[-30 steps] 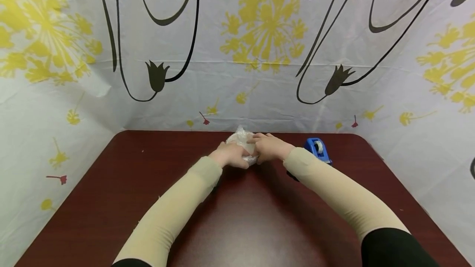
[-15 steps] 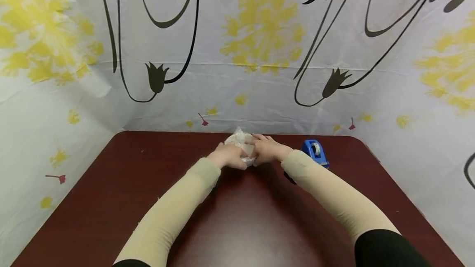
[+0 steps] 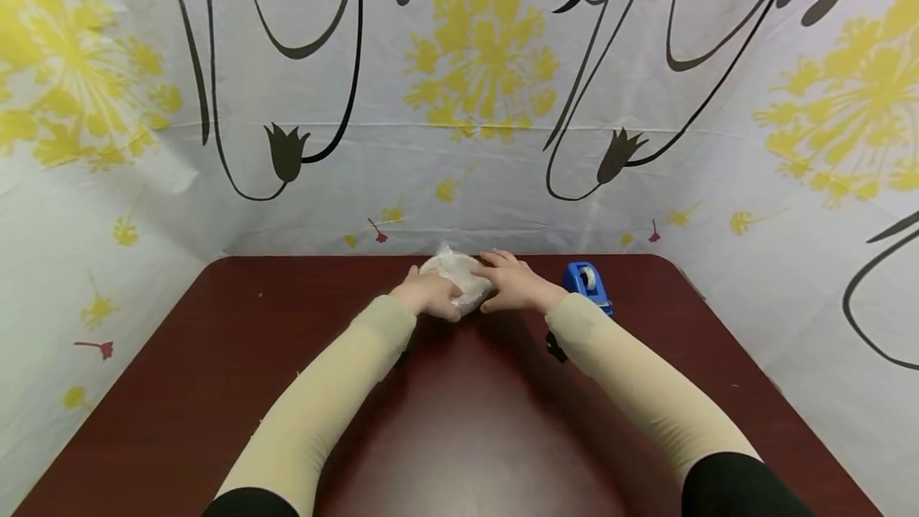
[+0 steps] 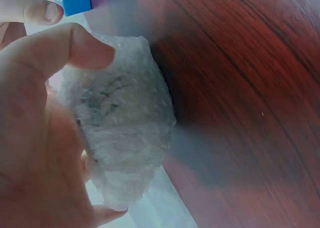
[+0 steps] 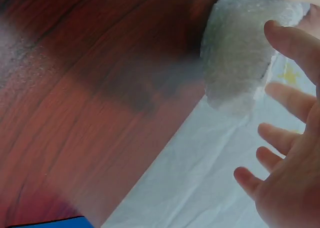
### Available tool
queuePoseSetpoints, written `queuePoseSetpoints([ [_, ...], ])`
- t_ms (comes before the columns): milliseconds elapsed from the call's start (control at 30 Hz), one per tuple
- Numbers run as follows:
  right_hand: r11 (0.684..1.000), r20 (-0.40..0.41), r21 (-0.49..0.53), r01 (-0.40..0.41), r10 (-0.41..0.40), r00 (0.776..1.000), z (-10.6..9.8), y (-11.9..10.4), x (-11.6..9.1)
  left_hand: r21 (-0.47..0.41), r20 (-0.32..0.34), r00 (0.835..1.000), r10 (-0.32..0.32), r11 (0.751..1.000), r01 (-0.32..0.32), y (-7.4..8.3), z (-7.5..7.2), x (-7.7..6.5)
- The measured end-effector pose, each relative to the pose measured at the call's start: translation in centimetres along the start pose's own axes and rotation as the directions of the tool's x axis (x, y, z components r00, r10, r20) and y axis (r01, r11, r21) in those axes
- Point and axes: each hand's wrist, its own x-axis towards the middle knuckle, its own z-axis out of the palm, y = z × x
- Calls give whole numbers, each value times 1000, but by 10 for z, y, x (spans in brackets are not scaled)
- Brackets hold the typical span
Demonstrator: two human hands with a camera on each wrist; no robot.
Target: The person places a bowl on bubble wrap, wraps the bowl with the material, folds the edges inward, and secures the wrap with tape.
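Note:
Near the table's far edge stands a rounded bundle in clear bubble wrap [image 3: 463, 274], with a loose tuft of wrap at its top. What the wrap covers is hidden. My left hand [image 3: 428, 294] holds the bundle from its left side; in the left wrist view the thumb [image 4: 92, 52] lies over the wrap [image 4: 127, 118] and the other fingers go behind it. At the bundle's right is my right hand [image 3: 518, 286]. Its fingers [image 5: 277, 138] are spread and straight in the right wrist view, with a gap between most of them and the wrap [image 5: 237, 57].
A blue tape dispenser [image 3: 587, 287] with a roll of tape stands right of the bundle, just beyond the right sleeve. Behind the dark red wooden table [image 3: 251, 341] hangs a white cloth [image 3: 345, 206] printed with flowers, close to the far edge.
The right hand has drawn back a little to the right and its fingers have spread off the wrap, so more of the bundle shows. The left hand stays at the bundle. The head view has shifted slightly.

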Motion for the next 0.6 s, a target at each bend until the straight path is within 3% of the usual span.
queuePoseSetpoints([
  [167, 990, -24, 96, -102, 105, 994, -2, 7, 0, 54, -48, 999, 17, 998, -14, -1, -3, 4],
  [367, 962, -42, 201, -187, 199, 979, 5, 23, -1, 50, -90, 995, 36, 998, -32, -3, -4, 2],
  [467, 946, -84, 248, -209, 236, 968, 7, 31, -2, 7, -98, 994, 52, 999, -52, -6, -5, -1],
  [600, 922, -131, 303, -239, 289, 948, 10, 40, -3, -115, -97, 992, 76, 990, -88, -14, -11, -7],
])
